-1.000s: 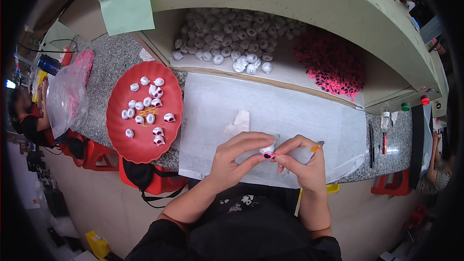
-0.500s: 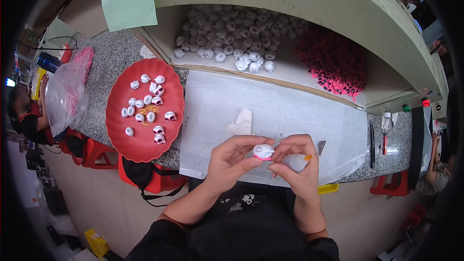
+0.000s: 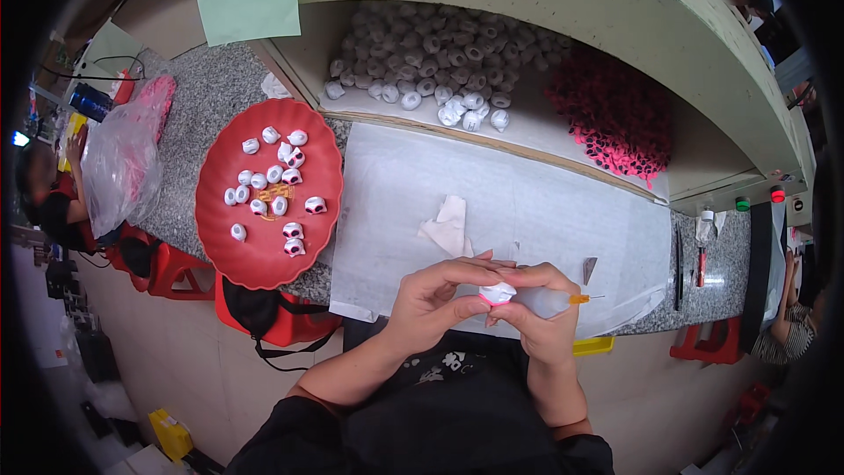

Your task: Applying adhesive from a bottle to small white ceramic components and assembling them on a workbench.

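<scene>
Between the fingertips of both hands is a small white animal-shaped head (image 3: 498,292) with a pink edge along its lower side. My left hand (image 3: 432,303) pinches it from the left, thumb below and fingers above. The thumb and forefinger of my right hand (image 3: 547,325) press on its other side. Tucked in that same right hand is a translucent squeeze bottle (image 3: 547,302), its orange needle tip pointing right, away from the head. Fingers hide much of the head and part of the bottle.
A red scalloped tray (image 3: 215,237) at left carries several white heads, some with pink-and-black eye pieces. White paper (image 3: 387,202) covers the bench, with a crumpled tissue (image 3: 448,227) on it. Shelf piles hold white heads (image 3: 431,44) and pink-black pieces (image 3: 620,136). Dark tweezers (image 3: 678,268) lie right.
The white head has turned and shifted slightly right and down, with both hands closing tighter round it. The bottle's needle tip now points more level to the right. The view has shifted slightly.
</scene>
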### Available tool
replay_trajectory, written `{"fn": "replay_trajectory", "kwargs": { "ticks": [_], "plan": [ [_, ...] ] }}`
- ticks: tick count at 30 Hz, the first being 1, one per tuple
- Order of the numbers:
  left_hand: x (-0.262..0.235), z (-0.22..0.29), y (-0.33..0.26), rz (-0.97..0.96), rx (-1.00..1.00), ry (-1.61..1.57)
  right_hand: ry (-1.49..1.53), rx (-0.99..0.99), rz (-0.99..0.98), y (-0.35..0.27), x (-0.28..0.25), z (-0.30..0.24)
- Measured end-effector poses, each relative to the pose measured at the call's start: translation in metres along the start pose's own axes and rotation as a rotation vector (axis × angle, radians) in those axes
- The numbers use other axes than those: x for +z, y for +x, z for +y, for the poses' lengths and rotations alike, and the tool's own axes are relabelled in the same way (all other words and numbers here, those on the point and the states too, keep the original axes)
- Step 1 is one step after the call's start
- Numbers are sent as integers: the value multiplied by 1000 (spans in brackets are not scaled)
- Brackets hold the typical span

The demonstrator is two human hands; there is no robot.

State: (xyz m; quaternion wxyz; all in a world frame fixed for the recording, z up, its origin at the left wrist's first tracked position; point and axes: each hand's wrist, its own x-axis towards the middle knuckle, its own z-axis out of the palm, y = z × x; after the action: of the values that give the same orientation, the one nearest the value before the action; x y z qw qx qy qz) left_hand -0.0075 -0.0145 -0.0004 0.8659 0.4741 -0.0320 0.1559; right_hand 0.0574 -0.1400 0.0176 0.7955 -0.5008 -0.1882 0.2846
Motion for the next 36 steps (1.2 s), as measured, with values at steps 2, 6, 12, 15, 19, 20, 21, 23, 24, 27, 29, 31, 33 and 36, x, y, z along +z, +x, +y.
{"fn": "replay_trajectory", "kwargs": {
  "ticks": [2,6,12,15,19,20,21,23,24,27,29,31,33,36],
  "plan": [
    [0,1,1,-1,25,126,-5,1,-2,0,1,-1],
    [-2,3,2,-3,47,156,6,18,16,1,4,-2],
    [0,4,2,22,60,170,23,14,27,1,6,-1],
    [-2,5,3,22,61,172,44,22,42,1,8,-2],
    [-7,7,2,-58,36,201,48,16,40,1,7,-2],
    [-8,7,2,-64,51,222,49,15,40,2,6,-3],
    [-7,7,2,-65,51,222,29,24,28,3,6,-4],
    [-4,7,0,-3,38,179,10,34,16,4,6,-6],
    [-3,7,0,-3,38,179,-5,45,19,3,5,-6],
    [0,5,0,16,64,191,-31,38,32,2,6,-5],
    [1,3,-2,41,93,215,-41,19,42,2,7,-3],
    [0,1,-3,31,116,232,-32,8,48,1,7,-2],
    [0,0,-5,22,139,249,-35,11,47,0,6,-1],
    [0,-2,-6,75,119,224,-53,46,30,2,3,-3]
  ]
}}
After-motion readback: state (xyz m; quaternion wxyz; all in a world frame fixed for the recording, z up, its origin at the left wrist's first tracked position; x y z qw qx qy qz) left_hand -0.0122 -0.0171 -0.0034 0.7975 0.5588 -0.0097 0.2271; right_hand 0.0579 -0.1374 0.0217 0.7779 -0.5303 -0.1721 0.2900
